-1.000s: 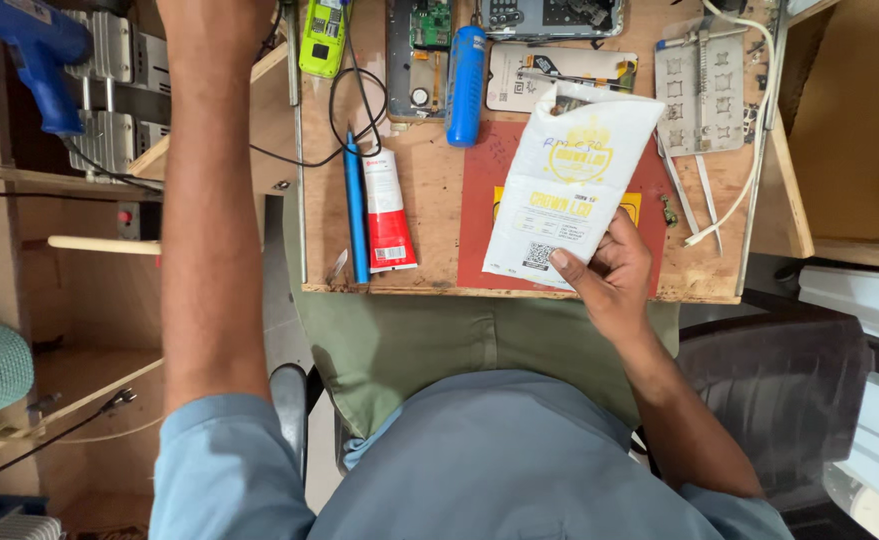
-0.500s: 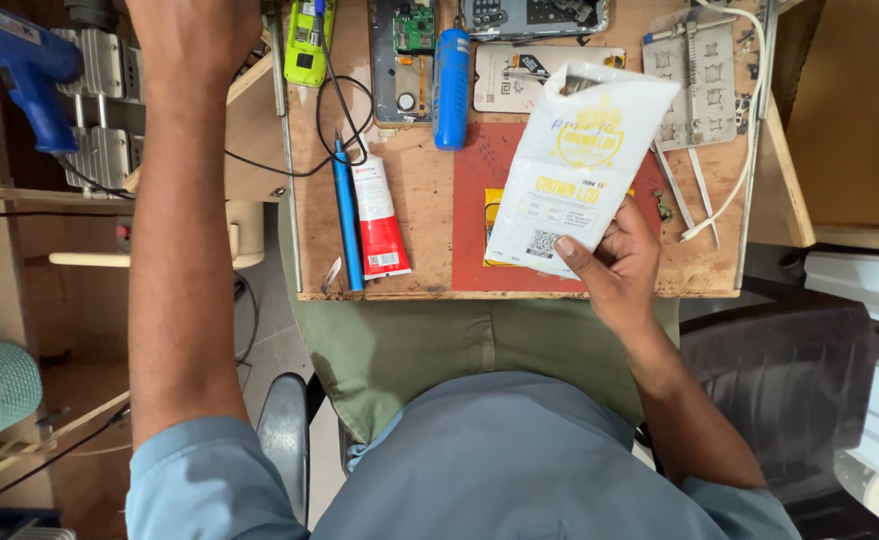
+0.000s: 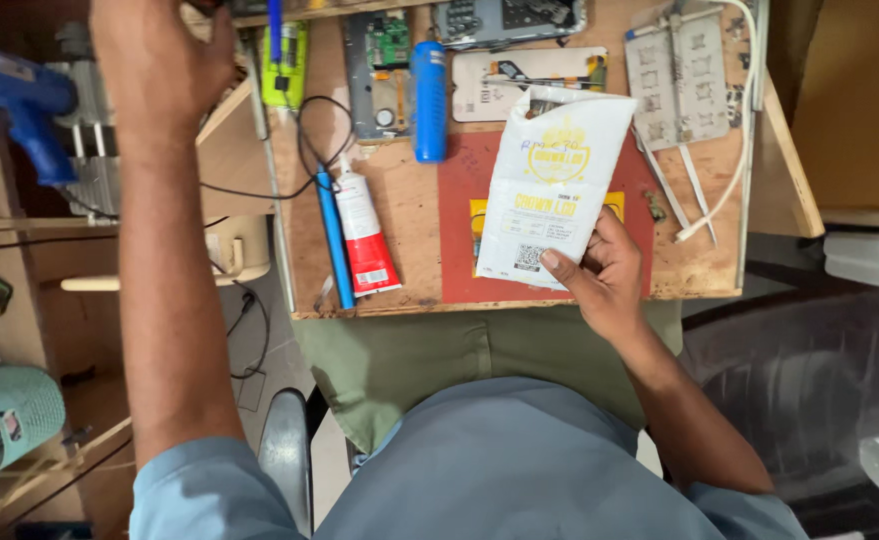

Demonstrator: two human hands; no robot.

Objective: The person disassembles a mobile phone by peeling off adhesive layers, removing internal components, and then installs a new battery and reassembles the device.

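My right hand (image 3: 604,275) grips the lower corner of a white paper packet (image 3: 554,180) with yellow print, held above a red mat (image 3: 456,250) on the small wooden worktable (image 3: 409,240). My left hand (image 3: 154,60) reaches far up to the top left, past the table's left edge, near a wooden shelf; its fingers are curled and I cannot see what they touch. A red and white tube (image 3: 362,235) and a blue pen (image 3: 332,240) lie on the table between my two arms.
A blue cylinder (image 3: 428,100), a circuit board (image 3: 384,75), a yellow-green tool (image 3: 284,65) and a white metal plate (image 3: 681,75) lie at the table's far side. A blue glue gun (image 3: 24,110) hangs at the left. Black cables trail off the table's left edge.
My left hand has stretched further up toward the shelf. My right hand keeps hold of the packet, which sits slightly more upright. The view has shifted a little.
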